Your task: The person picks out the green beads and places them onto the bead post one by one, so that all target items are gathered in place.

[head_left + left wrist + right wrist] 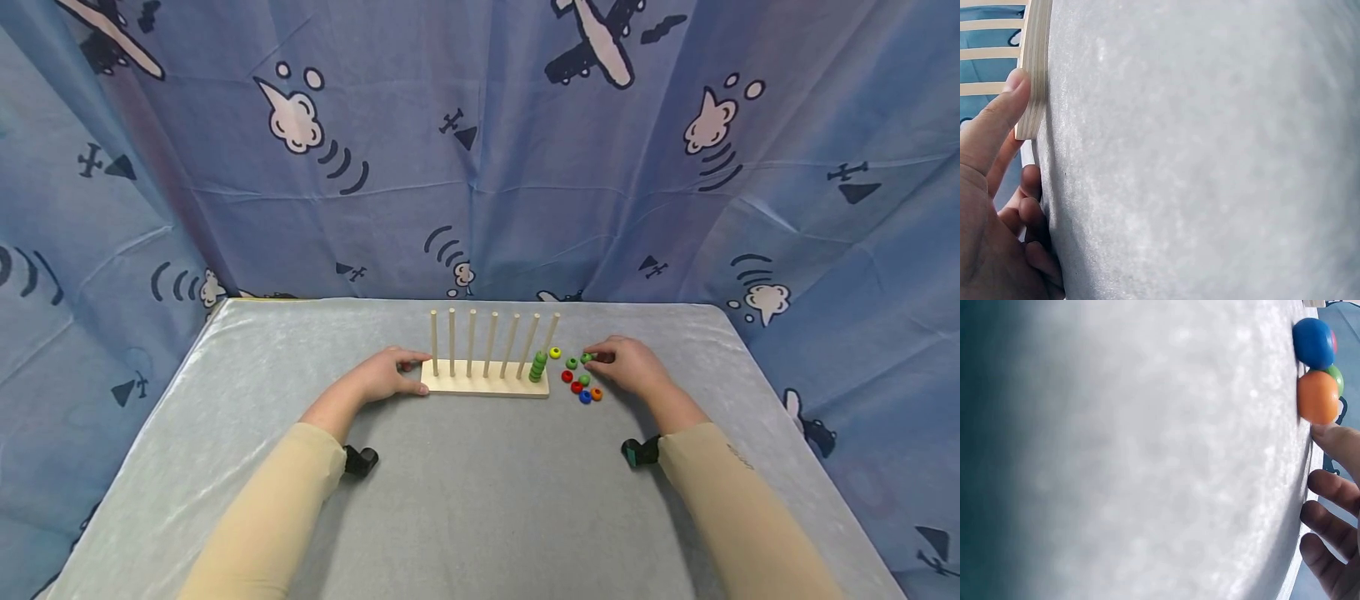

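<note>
Before a blue curtain (405, 150) printed with airplanes, a pale, cloth-covered bench (480, 500) carries a wooden peg rack (484, 388) lying crosswise, its seven pegs (490, 346) in a row. The rack's plain wood looks stiff and fairly light, liable to skid on the cloth if nudged; an end of the base is the sensible grip, since the slim pegs may not take a hard sideways pull. The left hand (385, 375) is clamped on the base's left end, thumb at the front edge, fingers reaching behind. Beyond the opposite end, the right hand (626, 365) appears to pinch a green bead (587, 358) between thumb and fingertip; whether it is off the cloth cannot be told. A short green stack (537, 367) sits threaded on the rightmost peg. Loose near the rack's right end lie a yellow bead (555, 353), two red beads (567, 377), two other green beads (572, 363), a blue bead (585, 397) and an orange bead (596, 394). Glossy and round, the beads look hard, very light and sturdy, though apt to roll or slip; a gentle pinch on opposite sides, leaving the hole clear, should serve best.
</note>
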The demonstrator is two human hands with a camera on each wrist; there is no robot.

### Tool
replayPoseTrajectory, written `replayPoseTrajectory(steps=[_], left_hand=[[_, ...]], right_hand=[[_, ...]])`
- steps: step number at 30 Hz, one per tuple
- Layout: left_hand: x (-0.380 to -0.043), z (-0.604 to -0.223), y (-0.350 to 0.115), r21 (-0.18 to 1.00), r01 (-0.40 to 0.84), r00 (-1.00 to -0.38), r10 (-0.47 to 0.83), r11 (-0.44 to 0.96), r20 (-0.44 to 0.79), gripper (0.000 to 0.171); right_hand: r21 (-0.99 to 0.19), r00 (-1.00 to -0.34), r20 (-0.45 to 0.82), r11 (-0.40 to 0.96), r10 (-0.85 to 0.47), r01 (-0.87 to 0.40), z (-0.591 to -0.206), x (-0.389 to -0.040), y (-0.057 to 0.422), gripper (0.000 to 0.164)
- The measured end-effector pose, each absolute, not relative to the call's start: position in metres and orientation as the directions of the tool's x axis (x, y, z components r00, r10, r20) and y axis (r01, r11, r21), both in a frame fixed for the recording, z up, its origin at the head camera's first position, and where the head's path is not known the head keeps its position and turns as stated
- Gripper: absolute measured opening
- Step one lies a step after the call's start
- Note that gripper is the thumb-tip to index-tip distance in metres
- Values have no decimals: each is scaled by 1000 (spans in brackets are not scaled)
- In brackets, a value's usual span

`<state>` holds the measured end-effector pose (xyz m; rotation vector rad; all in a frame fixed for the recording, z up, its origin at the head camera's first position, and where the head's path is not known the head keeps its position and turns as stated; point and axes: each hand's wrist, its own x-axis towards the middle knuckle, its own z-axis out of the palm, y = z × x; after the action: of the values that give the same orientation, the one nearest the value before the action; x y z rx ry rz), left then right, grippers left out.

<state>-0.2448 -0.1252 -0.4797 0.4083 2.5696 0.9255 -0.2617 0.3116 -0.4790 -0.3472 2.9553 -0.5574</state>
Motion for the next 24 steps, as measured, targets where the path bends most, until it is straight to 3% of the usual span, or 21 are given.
replayPoseTrajectory(steps=[7, 24], left_hand=[[-244, -478, -124, 654, 139, -888, 386, 744, -249, 67], [-243, -478, -125, 656, 166, -887, 402, 737, -226, 68]], right_hand=[[-365, -972, -63, 911, -228, -190, -478, -260, 313, 35], [-490, -979, 88, 848, -184, -203, -451, -248, 311, 38]])
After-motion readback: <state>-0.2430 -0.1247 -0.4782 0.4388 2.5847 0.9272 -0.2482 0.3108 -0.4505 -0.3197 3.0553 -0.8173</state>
